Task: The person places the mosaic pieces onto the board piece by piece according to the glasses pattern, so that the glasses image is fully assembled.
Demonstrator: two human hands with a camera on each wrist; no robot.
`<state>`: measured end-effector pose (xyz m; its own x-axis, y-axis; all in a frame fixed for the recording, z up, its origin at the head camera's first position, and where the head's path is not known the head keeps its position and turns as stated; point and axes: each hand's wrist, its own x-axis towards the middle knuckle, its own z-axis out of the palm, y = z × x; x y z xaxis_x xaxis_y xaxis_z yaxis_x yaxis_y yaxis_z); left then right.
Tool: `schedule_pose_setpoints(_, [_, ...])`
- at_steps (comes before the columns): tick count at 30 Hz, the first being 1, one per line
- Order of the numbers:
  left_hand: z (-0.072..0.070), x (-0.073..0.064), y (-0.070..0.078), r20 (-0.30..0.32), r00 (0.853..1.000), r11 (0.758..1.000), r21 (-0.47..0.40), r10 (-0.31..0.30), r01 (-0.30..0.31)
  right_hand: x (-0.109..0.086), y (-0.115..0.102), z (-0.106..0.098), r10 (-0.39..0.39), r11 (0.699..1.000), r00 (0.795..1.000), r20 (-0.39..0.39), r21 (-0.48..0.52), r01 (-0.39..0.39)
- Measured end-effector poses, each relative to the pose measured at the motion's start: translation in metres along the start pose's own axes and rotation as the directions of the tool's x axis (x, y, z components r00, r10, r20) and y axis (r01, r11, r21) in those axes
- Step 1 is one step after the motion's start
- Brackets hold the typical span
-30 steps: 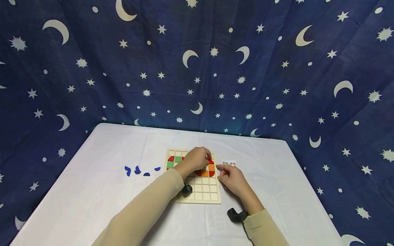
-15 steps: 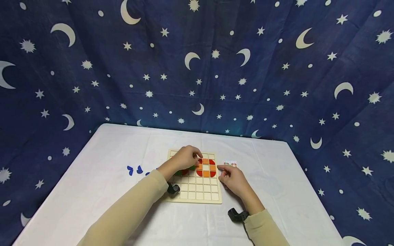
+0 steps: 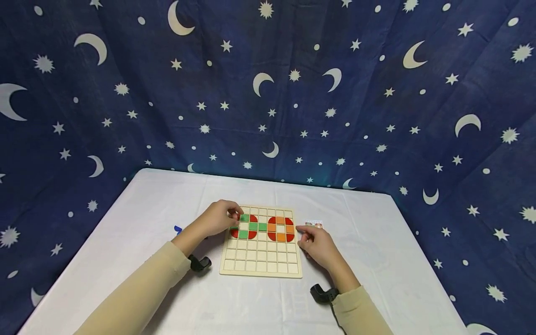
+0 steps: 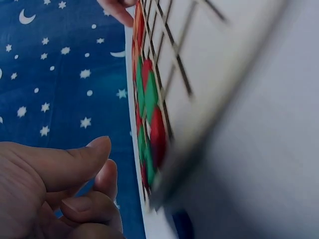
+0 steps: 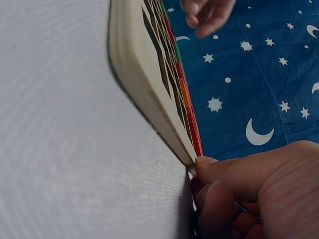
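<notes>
A pale wooden grid board point(image 3: 261, 255) lies on the table with red, green and orange tiles set in its upper rows. My left hand point(image 3: 218, 217) hovers over the board's upper left corner, fingers loosely bent. In the left wrist view, nothing shows between the thumb and fingers of that left hand point(image 4: 75, 184). At the board's right edge rests my right hand point(image 3: 319, 244), index finger extended and thumb apart from it. The right wrist view has the thumb point(image 5: 207, 167) touching the board's edge, with other fingers curled below.
A small printed card point(image 3: 313, 224) lies just right of the board, partly behind my right hand. A blue piece point(image 3: 178, 229) shows left of the board; my left arm hides the area beside it. Behind the white table point(image 3: 251, 307) hangs a dark blue star-and-moon cloth point(image 3: 234, 83).
My left hand has moved left across the board, from the orange-and-red ring to the upper left corner, uncovering both tile rings. My right hand stays at the right edge.
</notes>
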<state>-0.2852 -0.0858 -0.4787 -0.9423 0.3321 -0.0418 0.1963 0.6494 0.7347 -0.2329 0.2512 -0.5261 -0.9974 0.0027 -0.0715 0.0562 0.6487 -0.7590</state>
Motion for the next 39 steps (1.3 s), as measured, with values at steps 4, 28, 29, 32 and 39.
schedule_pose_setpoints(4, [-0.009,-0.012,-0.016,-0.03,0.999,0.998,0.043,-0.038,0.039,0.0,0.0,0.0,0.004,1.0,1.0,-0.004,0.001,-0.004])
schedule_pose_setpoints(28, [-0.04,-0.078,-0.061,-0.098,0.99,0.976,0.183,-0.103,0.12,0.001,0.001,-0.002,0.005,1.0,1.0,0.002,0.009,-0.005])
schedule_pose_setpoints(29, [-0.04,-0.079,-0.061,-0.1,0.989,0.975,0.186,-0.105,0.122,0.001,0.001,-0.002,0.005,1.0,1.0,-0.001,0.007,-0.005])
schedule_pose_setpoints(32, [-0.038,-0.08,-0.058,-0.098,0.99,0.974,0.191,-0.103,0.12,0.001,0.001,-0.001,0.006,1.0,1.0,-0.005,0.003,-0.006])
schedule_pose_setpoints(39, [-0.031,-0.085,-0.053,-0.075,0.993,0.971,0.213,-0.09,0.104,0.0,0.001,-0.001,0.007,1.0,1.0,0.003,0.012,-0.007])
